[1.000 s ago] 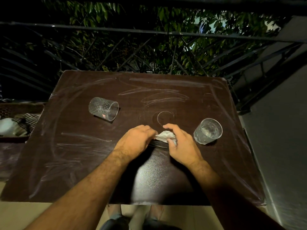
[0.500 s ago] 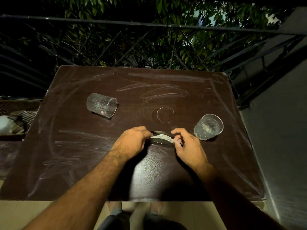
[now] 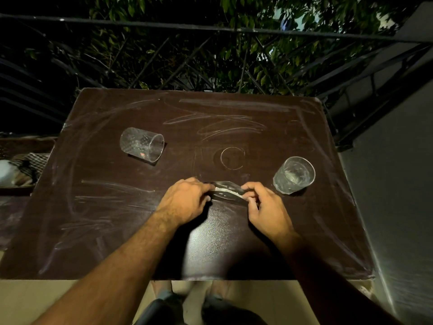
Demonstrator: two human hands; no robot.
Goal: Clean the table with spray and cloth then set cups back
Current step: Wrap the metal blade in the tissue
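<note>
On the dark brown table [image 3: 117, 231], smeared with pale wipe streaks, my two hands hold a flat dark packet [image 3: 225, 198] between them at centre front. A strip of white cloth [image 3: 226, 190] shows in the packet's opening. My left hand [image 3: 185, 202] grips the packet's left end. My right hand [image 3: 264, 205] pinches the right end of the white cloth. One clear glass [image 3: 141, 144] sits at the left and seems to lie on its side, mouth to the right. A second clear glass [image 3: 294, 175] stands just right of my right hand. No spray bottle is in view.
A round ring mark [image 3: 232, 158] sits on the table behind the packet. A black metal railing [image 3: 210, 26] with foliage runs behind the table. A grey wall [image 3: 398, 184] lies close on the right. A checked cloth and a pale object [image 3: 18, 170] lie at the left.
The white cloth was bunched up in my right fingers; now it lies flat as a strip in the packet's opening. Both hands stay at the packet, slightly further apart.
</note>
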